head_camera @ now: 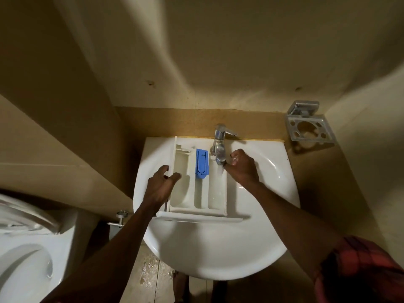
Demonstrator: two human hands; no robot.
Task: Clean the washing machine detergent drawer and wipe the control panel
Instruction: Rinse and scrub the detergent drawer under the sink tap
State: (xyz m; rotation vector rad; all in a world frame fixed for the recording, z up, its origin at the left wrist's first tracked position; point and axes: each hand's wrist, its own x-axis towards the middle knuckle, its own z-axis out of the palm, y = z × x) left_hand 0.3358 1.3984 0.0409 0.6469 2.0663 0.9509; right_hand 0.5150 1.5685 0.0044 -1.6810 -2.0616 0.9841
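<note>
White plastic detergent drawer [192, 193] lies in the sink [218, 248], under the faucet [219, 147]. Left hand [159, 186] fingers pinch its left wall. Right hand [242, 167] fingers curl beside the faucet, grip unclear. Probably light, rigid, slippery when wet; best held by its side walls.

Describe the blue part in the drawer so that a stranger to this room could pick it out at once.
Find the white sink below the tap; a white detergent drawer is in its basin. The blue insert sits in the drawer's middle compartment, at the end nearer the tap. It is the only blue piece among white parts.
</note>
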